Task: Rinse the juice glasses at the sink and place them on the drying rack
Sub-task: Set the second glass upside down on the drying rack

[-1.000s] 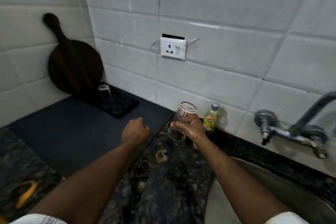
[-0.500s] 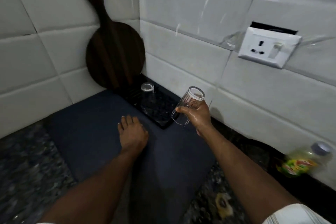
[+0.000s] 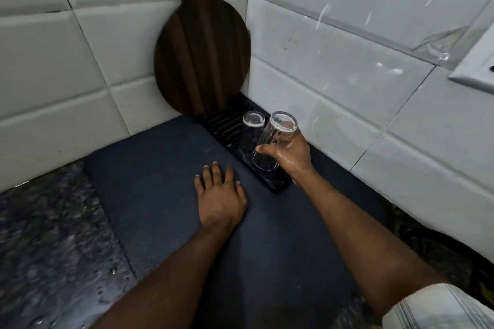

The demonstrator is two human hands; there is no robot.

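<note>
Right grip (image 3: 291, 153) curls round the juice glass (image 3: 275, 136), tilted mouth-down just over the near end of the drying rack (image 3: 278, 184), beside the racked glass (image 3: 252, 125) (left grip (image 3: 219, 195) lies flat, fingers spread, on the mat (image 3: 160, 168))

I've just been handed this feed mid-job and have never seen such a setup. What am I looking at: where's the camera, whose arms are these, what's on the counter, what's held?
There is no machine here: these are a person's two bare arms. The single view comes from a wide-angle camera worn on their head, looking forward and down. The right hand grips a clear juice glass, tilted, over the black drying rack in the corner; whether it touches the rack I cannot tell. A second glass stands on that rack. The left hand lies flat, fingers straight, on a dark blue mat and holds nothing. A round wooden board leans against the tiled wall behind the rack, and speckled stone counter shows at the left.
</note>
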